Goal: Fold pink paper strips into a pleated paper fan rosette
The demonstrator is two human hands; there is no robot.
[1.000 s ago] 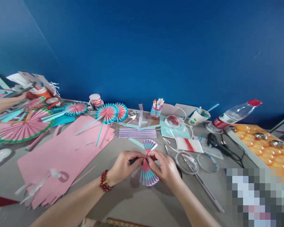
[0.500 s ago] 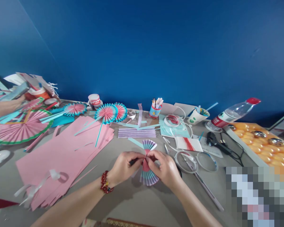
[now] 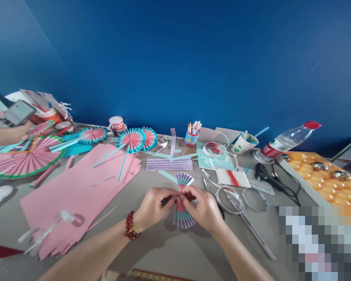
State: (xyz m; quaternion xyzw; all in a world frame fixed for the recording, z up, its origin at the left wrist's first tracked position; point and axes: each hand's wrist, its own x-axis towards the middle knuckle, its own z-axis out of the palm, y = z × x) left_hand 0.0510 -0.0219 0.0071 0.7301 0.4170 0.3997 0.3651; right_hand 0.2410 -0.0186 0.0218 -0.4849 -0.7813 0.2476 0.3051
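Note:
A pleated paper fan (image 3: 183,216) in pink, teal and lilac is pinched at its narrow middle, spreading out above and below my fingers. My left hand (image 3: 156,207) grips it from the left, with a small dark object partly showing under its fingers. From the right, my right hand (image 3: 203,207) holds the same pinched middle between thumb and fingers. Just beyond lies a stack of folded lilac paper (image 3: 169,164). White hoops (image 3: 229,200) and a pale purple pen-like tool (image 3: 259,238) rest beside my right hand.
Pink paper sheets (image 3: 64,195) cover the left of the table. Finished round fans (image 3: 131,140) lie behind them. A pen cup (image 3: 192,137), paper cup (image 3: 244,144), plastic bottle (image 3: 280,144) and glue gun (image 3: 263,173) stand or lie farther back. Another person's hand (image 3: 6,130) holds a grey device.
My hands keep their pinch on the fan almost unmoved; its lower part shifts slightly. At the far left, the other person's hand and the grey device have moved left and turned.

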